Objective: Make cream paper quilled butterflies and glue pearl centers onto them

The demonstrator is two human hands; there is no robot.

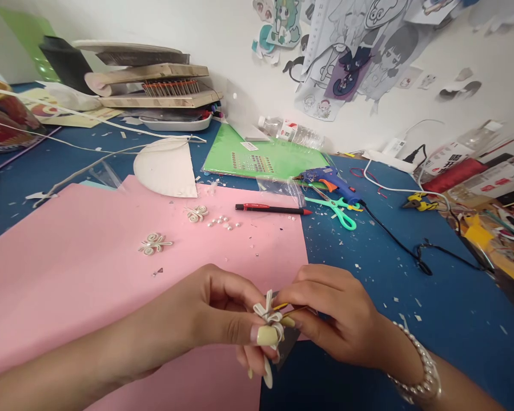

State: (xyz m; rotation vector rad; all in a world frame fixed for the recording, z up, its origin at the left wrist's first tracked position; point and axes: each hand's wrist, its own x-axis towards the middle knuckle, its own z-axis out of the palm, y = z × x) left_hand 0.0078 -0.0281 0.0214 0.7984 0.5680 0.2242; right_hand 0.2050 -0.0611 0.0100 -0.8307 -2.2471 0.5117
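Note:
Near the bottom middle, my left hand (223, 319) pinches a small white coiled-cord ornament (268, 311) between thumb and fingers. My right hand (338, 314) meets it from the right, its fingers closed on a thin gold-coloured two-pronged piece (280, 307) that looks like tweezers and touches or nearly touches the ornament. Under the fingers shows part of a dark greyish sheet (288, 345), mostly hidden. On the pink paper (89, 285) lie two similar cord ornaments, one at the left (154, 244) and one farther back (197, 214), with several small pearl beads (225, 222) beside them.
A red and black pen (272, 209), green scissors (336, 208) and a blue glue gun (332, 181) with a black cord lie beyond my hands. Farther back are a white half-round card (167, 168), a green sheet (223, 151) and a plastic bottle (293, 131). Scraps dot the blue tabletop (394, 245).

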